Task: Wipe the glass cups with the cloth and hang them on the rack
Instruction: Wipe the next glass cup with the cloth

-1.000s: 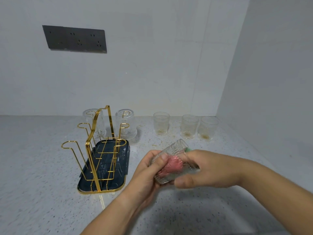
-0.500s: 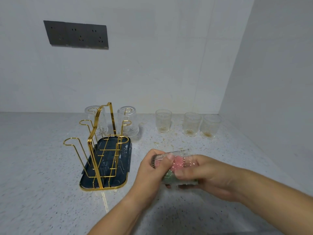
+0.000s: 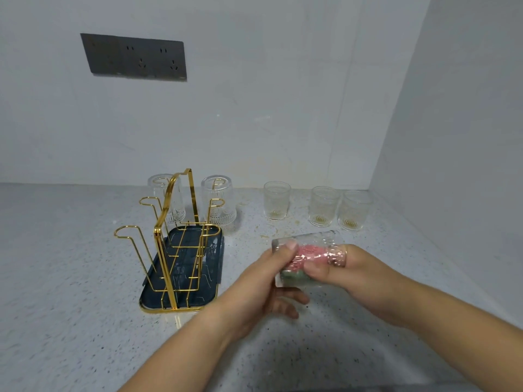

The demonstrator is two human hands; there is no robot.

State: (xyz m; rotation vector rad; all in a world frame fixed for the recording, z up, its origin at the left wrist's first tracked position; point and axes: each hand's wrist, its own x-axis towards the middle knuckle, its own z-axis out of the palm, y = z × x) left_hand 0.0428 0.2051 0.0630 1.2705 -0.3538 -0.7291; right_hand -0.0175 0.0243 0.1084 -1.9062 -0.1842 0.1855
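Your left hand (image 3: 263, 281) grips a glass cup (image 3: 311, 241) on its side, just right of the rack (image 3: 172, 227); your right hand (image 3: 356, 268) holds the cloth (image 3: 310, 253) stuffed inside it. Two hung cups (image 3: 219, 202) sit on the rack's far pegs; three upright cups (image 3: 276, 199) on the desk (image 3: 70, 278), right of the rack, look unwiped, so over half remains.

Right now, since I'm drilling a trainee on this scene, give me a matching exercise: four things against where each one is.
Things: 1 cloth; 2 rack; 3 socket panel; 4 held cup.
Places: a on the wall; b gripped by left hand and right hand; c stuffed inside a cup; d on the dark tray.
Pairs: 1-c; 2-d; 3-a; 4-b.
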